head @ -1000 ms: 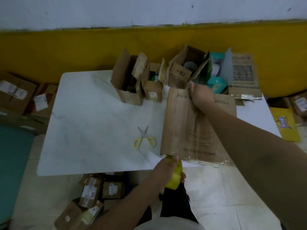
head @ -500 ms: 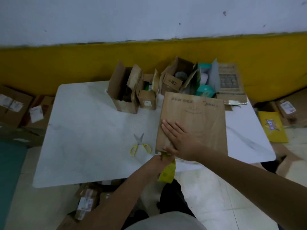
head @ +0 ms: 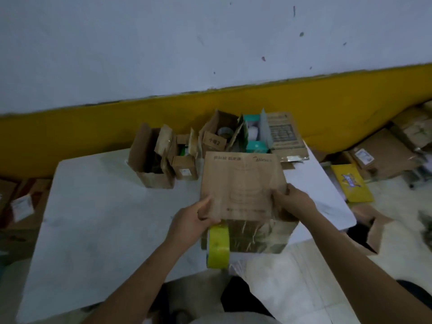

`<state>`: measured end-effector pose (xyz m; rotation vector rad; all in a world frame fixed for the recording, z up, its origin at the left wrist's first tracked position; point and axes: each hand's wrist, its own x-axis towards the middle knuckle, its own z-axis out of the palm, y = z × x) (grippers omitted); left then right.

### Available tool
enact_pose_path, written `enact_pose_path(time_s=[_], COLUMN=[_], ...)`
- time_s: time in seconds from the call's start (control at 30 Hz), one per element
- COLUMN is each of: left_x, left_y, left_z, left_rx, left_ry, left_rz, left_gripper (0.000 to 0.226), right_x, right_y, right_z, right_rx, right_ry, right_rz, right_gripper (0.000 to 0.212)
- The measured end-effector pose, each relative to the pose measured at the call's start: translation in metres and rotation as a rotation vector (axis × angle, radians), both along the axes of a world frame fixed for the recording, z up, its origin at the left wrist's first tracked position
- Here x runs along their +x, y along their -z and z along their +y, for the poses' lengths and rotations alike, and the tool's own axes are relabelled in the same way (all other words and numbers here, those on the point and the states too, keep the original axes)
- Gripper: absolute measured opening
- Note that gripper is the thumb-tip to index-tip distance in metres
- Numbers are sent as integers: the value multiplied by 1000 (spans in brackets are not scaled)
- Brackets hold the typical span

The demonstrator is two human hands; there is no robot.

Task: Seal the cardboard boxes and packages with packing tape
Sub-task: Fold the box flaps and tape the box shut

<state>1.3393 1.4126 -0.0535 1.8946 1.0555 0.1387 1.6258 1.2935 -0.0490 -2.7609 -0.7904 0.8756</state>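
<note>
On the white desk, at its 5 o'clock edge, sits the flat cardboard box, left hand gripping its 9 o'clock side, right hand its 3 o'clock. The yellow tape roll hangs at 7 o'clock; best keep the strip taut while turning.

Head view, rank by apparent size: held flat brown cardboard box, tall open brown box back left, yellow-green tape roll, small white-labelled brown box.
1. flat brown cardboard box
2. tall open brown box
3. yellow-green tape roll and small white-labelled brown box look alike; the roll is nearer the camera, so unranked.
</note>
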Motion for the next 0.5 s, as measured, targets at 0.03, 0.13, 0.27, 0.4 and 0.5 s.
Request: enact_pose_path(time_s=[0.03,0.13,0.27,0.4,0.5], left_x=[4,27,55,77,78], left_y=[-11,-48,-72,-61,-44], left_z=[10,43,85,125,147], left_rx=[72,-14,-201,-173,-134], left_ry=[28,27,-32,-206,-277], left_rz=[40,73,59,103,102], left_gripper=[67,37,19,20,25], right_x=[5,19,24,11,-27], right_y=[-12,-43,-61,-63,-68], right_z=[5,25,55,89,117], right_rx=[-41,10,173,279,472], right_ry=[-48,-96,-124,-158,-427], right_rz=[-20,-46,-214,-139,-101], right_gripper=[81,87,72,58,51])
